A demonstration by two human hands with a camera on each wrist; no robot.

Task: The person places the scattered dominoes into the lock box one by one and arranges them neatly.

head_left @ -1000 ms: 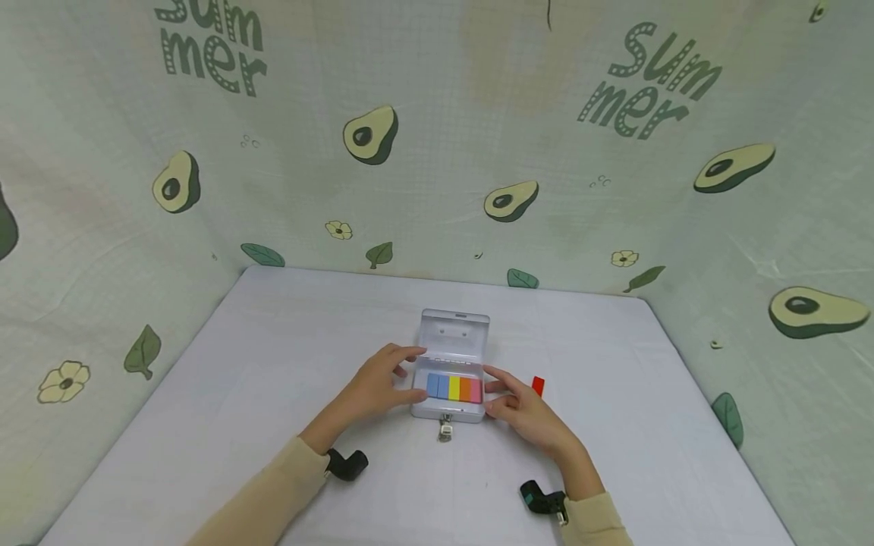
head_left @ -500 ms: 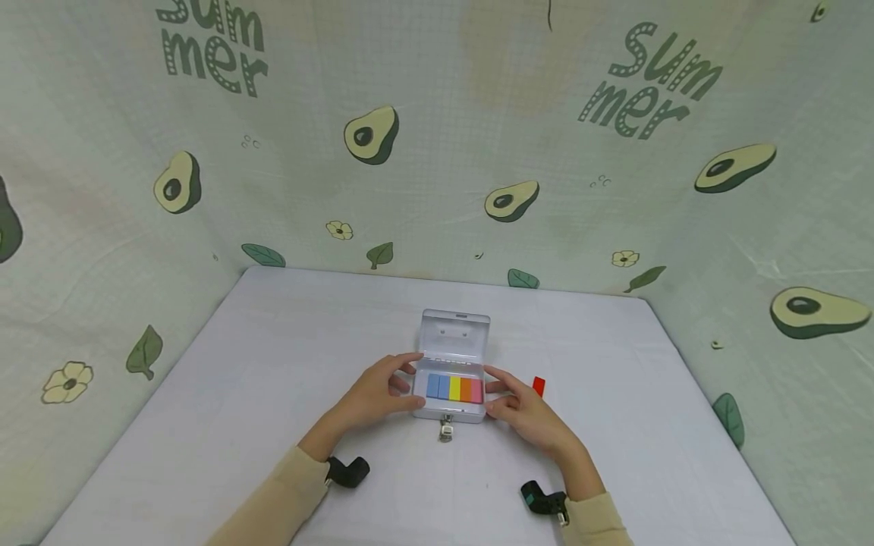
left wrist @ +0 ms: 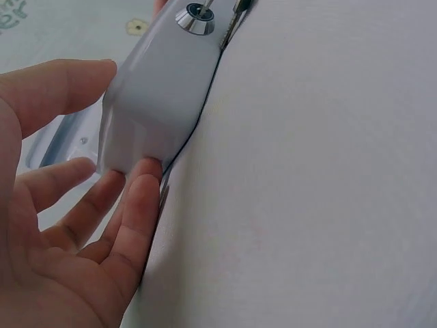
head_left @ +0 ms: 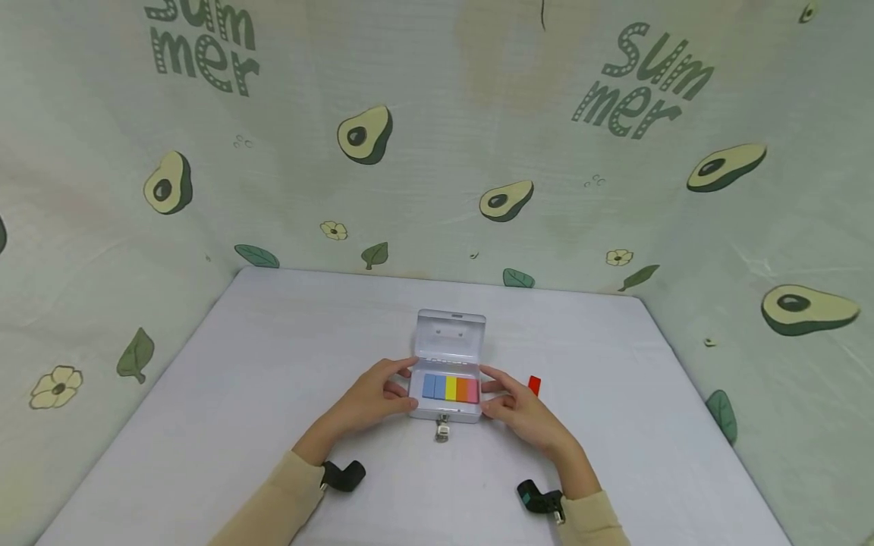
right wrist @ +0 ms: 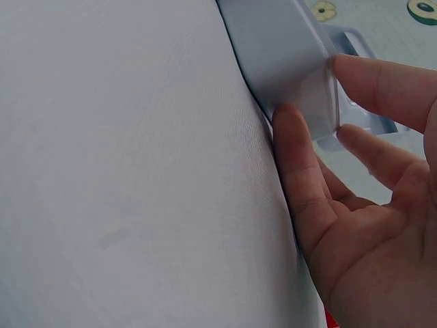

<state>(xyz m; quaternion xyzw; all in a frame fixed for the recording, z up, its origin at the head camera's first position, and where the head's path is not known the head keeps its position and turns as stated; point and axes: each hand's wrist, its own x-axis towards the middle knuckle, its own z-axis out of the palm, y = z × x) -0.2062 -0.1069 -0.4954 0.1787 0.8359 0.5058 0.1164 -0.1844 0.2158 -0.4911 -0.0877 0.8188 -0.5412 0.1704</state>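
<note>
A small pale metal cash box point(head_left: 425, 413) stands in the middle of the table with its lid point(head_left: 451, 334) tilted up behind. Inside lies a row of coloured strips point(head_left: 451, 388): blue, yellow, orange and pink. Keys point(head_left: 442, 430) hang from the lock point(left wrist: 196, 19) at the front. My left hand point(head_left: 365, 396) holds the box's left side, its thumb at the front corner and its fingers along the end wall. On the opposite side my right hand point(head_left: 529, 418) holds the right end in the same way. Parts of the box's end walls are hidden by the fingers.
A small red piece point(head_left: 535, 384) lies on the table just beyond my right hand. The table point(head_left: 307, 318) has a white cloth. Patterned fabric point(head_left: 423, 152) hangs at the back and both sides.
My left thumb and index finger have come down from over the left rim to the box's side. The right hand keeps its place on the box, and the whole view shifts slightly.
</note>
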